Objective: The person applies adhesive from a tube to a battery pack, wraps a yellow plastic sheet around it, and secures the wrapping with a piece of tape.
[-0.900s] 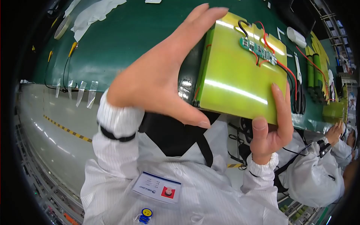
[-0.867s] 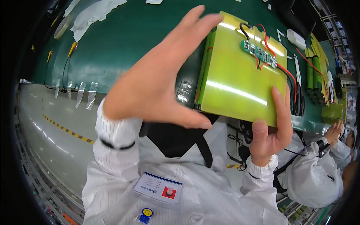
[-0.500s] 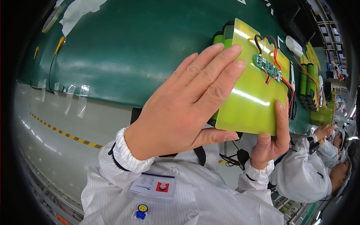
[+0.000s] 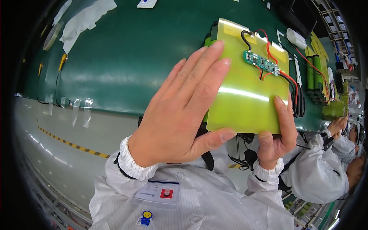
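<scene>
A battery pack of green cells is faced with a glossy yellow-green sheet [image 4: 245,109], held tilted over the table's near edge. On the sheet sits a narrow green circuit board [image 4: 260,63] with red wires [image 4: 271,49] and black wires [image 4: 245,38]. My left hand [image 4: 178,109] lies against the pack's left side, fingers stretched out and thumb apart near the lower corner. Its palm side is hidden. My right hand [image 4: 278,140] grips the lower right corner, with thumb and a finger showing and the other fingers hidden. Green cells [image 4: 209,40] peek out behind the sheet's upper left.
The green table [image 4: 122,57] carries a white torn sheet [image 4: 84,25], a tape roll [image 4: 52,36] and a yellow clip with a cord [image 4: 63,61] at left. Tape strips [image 4: 87,113] hang off its near edge. At right are another green cell pack [image 4: 315,76], a white cup [image 4: 296,38] and a co-worker's sleeve [image 4: 316,172].
Both hands and the pack have moved a little to the left, and the pack has turned slightly more upright in the picture. My right hand keeps its hold. The view has shifted slightly.
</scene>
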